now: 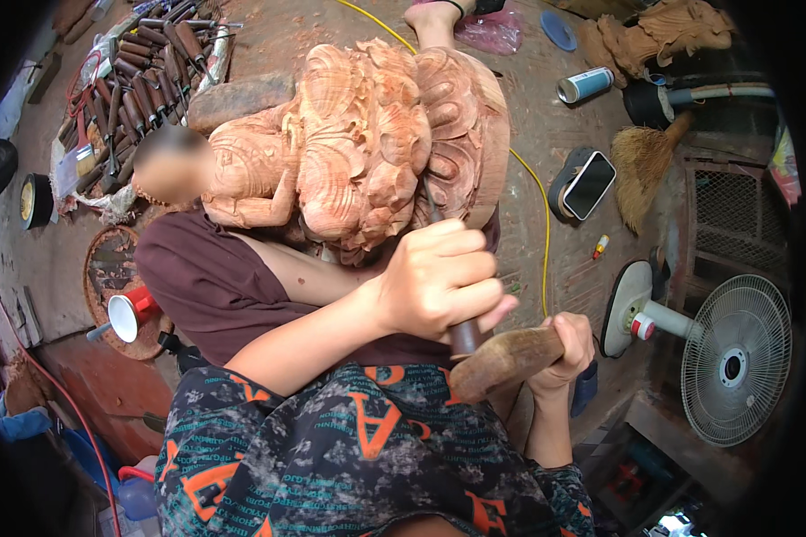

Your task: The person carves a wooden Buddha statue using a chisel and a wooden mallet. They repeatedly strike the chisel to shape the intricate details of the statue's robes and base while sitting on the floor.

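A reddish wooden statue (363, 152) lies on its side across my lap, its head toward the left and its petal-carved base (461, 125) toward the right. My left hand (443, 277) is closed around a carving chisel (465, 337) with a dark wooden handle. The chisel's blade reaches into the carving beside the petals; its very tip is hard to make out. A worn wooden mallet (501, 365) is gripped by my right hand (566, 351). The mallet's head is at the butt of the chisel handle; whether they touch I cannot tell.
Many chisels (139, 85) are heaped at the far left. A red and white mug (132, 313) stands near my left leg. To the right are a phone (589, 185), a spray can (586, 85), a straw broom (645, 170) and a fan (734, 362). A yellow cord (546, 224) crosses the floor.
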`<state>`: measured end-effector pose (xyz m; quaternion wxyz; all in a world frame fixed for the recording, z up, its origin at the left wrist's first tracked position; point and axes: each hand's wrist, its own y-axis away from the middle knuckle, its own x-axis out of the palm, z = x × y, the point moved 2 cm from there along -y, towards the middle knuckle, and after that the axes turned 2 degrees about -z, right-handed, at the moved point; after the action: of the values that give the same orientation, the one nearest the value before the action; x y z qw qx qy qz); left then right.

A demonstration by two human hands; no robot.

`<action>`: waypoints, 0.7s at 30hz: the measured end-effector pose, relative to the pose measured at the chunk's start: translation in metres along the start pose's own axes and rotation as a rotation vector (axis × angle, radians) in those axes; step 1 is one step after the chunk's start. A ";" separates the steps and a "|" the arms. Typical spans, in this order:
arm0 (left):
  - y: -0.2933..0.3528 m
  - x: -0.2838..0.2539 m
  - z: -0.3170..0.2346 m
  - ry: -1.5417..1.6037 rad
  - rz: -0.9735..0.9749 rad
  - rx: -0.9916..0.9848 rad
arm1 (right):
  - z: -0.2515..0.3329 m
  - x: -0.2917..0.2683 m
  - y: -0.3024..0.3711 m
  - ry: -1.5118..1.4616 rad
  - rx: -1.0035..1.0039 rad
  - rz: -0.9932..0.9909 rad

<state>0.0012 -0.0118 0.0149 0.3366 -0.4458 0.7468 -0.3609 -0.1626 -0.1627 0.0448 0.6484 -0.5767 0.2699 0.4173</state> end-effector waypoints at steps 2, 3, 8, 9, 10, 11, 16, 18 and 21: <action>0.000 0.000 -0.009 0.023 -0.013 -0.009 | -0.004 0.005 0.011 -0.077 0.067 -0.064; -0.001 0.000 -0.013 0.034 -0.019 -0.014 | -0.005 0.006 0.015 -0.115 0.101 -0.097; -0.015 0.018 -0.014 -0.004 -0.070 0.082 | 0.005 0.000 0.002 -0.023 0.233 -0.059; -0.016 0.020 -0.012 -0.026 -0.062 0.075 | 0.006 -0.002 0.001 -0.059 0.230 -0.079; -0.017 0.022 -0.010 -0.045 -0.055 0.065 | 0.007 -0.003 0.001 -0.093 0.230 -0.098; -0.017 0.022 -0.009 -0.044 -0.056 0.053 | 0.007 -0.004 0.000 -0.126 0.229 -0.116; -0.013 0.017 0.002 -0.021 -0.068 0.035 | 0.006 -0.004 -0.004 -0.317 0.090 -0.275; -0.014 0.016 0.004 -0.034 -0.053 0.037 | -0.001 0.007 0.004 -0.112 0.043 -0.256; -0.013 0.013 0.005 -0.067 -0.050 0.005 | 0.002 0.000 0.001 0.033 0.056 -0.077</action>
<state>0.0061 -0.0293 0.0203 0.3534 -0.4754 0.7228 -0.3559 -0.1641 -0.1610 0.0447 0.6753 -0.5752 0.2696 0.3747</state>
